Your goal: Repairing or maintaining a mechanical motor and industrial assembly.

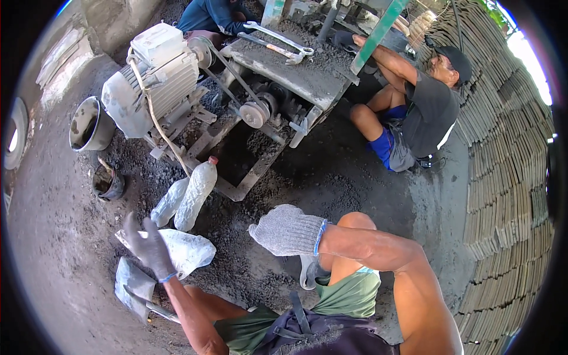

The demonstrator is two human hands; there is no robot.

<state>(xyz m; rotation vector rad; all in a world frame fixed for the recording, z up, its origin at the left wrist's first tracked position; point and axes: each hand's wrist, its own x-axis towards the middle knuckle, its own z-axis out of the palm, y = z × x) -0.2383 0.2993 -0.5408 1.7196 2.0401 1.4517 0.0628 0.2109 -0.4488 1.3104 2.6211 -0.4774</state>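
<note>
My left hand (pixel 148 244), in a grey knit glove, is raised with its fingers spread and a little blurred. It holds nothing that shows. Below and beside it lie a crumpled whitish sheet or bag (pixel 192 251) and a flat metal blade (pixel 133 287), with a rod-like handle near my forearm. My right hand (pixel 287 231), in a grey glove with a blue cuff edge, hovers in front of my knee, back turned up. Its fingers are mostly hidden. Nearest my left hand stand or lean two dusty bottles, one with a red cap (pixel 198 192).
Ahead is a machine with a motor (pixel 157 83), drive belt, pulley (pixel 254 113) and metal frame. A wrench (pixel 278 38) and a hammer (pixel 272 48) lie on its plate. Buckets (pixel 93 125) stand left. A co-worker (pixel 426 100) sits right, another behind; stacked tiles (pixel 503 195) line the right.
</note>
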